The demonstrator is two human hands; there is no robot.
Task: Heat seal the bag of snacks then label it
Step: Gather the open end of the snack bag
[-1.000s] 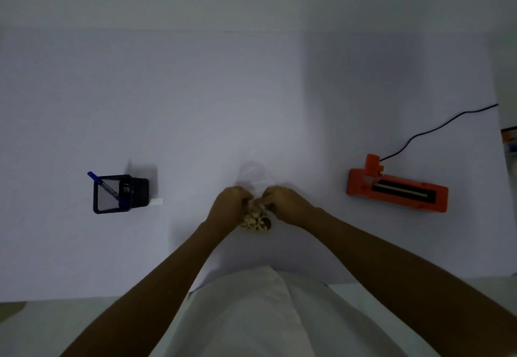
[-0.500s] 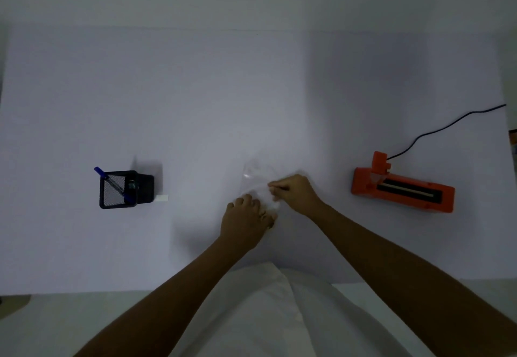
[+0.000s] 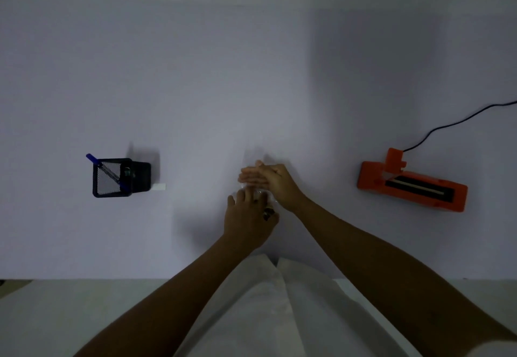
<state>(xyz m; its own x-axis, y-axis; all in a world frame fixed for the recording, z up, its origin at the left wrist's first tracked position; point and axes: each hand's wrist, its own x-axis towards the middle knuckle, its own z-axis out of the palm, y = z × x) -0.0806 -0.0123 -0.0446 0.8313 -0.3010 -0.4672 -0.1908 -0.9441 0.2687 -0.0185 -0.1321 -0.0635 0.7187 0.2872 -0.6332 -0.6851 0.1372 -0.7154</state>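
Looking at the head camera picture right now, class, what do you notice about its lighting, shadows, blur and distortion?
Head view: dim overall, corners darker; the pen holder casts a soft shadow up and to the right; the fingers of the right hand are smeared with motion blur; the clear bag barely shows against the table; the orange heat sealer stays sharp; wide-angle bending curves the far edge.

- Under my hands, the bag (image 3: 258, 158) looks like thin clear plastic film, faintly glossy, nearly invisible against the table.
- The table (image 3: 195, 90) surface reads matt, smooth and pale.
- Well off to my right hand's side, the heat sealer (image 3: 411, 188) has a smooth orange plastic shell.
- Left of my left hand, the pen holder (image 3: 117, 177) is black wire mesh.
- Below my arms, the garment (image 3: 265, 309) appears to be white matt cloth.
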